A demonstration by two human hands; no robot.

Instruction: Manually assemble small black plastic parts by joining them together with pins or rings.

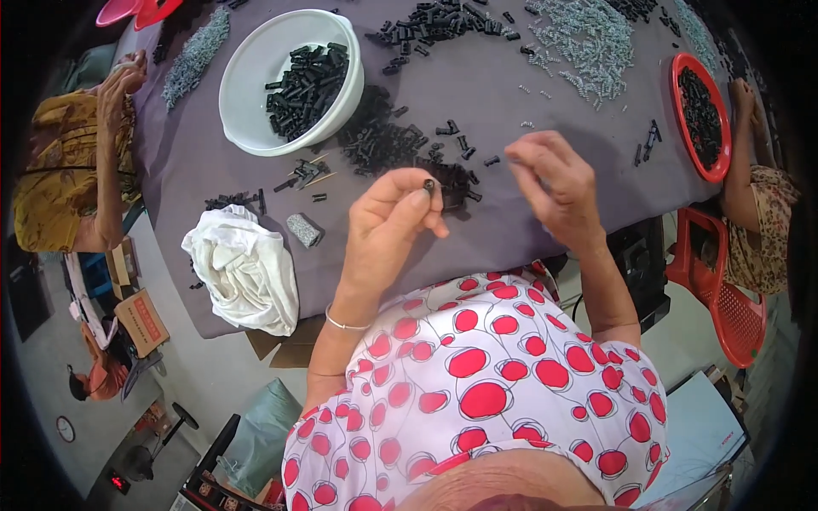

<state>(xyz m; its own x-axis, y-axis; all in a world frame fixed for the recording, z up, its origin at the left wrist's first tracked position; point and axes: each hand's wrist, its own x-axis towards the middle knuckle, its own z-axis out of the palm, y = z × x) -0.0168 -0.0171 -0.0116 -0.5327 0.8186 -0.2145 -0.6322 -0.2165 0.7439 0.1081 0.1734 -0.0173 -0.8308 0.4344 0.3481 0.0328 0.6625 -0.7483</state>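
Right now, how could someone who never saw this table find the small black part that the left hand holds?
Start at the white bowl of black parts on the grey table. Move down-right to the left hand. The small black part is pinched at its fingertips, lifted above the loose pile instead of lying in it.

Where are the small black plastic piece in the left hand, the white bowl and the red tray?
small black plastic piece [429,184], head view, its end.
white bowl [247,72], head view, inner wall.
red tray [679,106], head view, left rim.
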